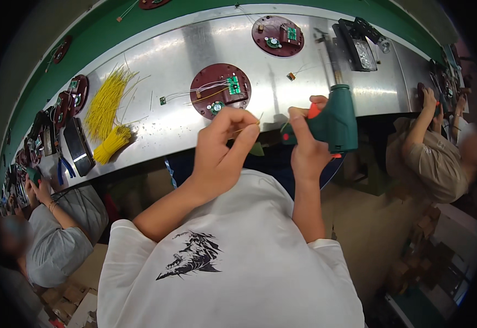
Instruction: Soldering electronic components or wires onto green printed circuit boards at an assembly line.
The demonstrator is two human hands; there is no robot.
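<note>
My left hand (pixel 214 150) is closed in a pinch, with a thin yellow wire (pixel 260 116) between thumb and fingertips. Wrapped around a dark green soldering gun (pixel 343 117) with red buttons is my right hand (pixel 309 147); the gun's metal tip points away over the bench. Beyond my left hand lies a round maroon disc (pixel 201 76) carrying a green circuit board (pixel 234 86), pale wires and a small round green part (pixel 215 107). A small board (pixel 163 100) sits at the wires' loose end, left of the disc.
Yellow wires (pixel 107 106) lie at the left, with a tied bundle (pixel 112 143) nearer me. A second maroon disc (pixel 266 28) and a small wired connector (pixel 291 76) lie farther back. Black parts (pixel 359 46) stand at the far right. Co-workers (pixel 58 235) sit on both sides.
</note>
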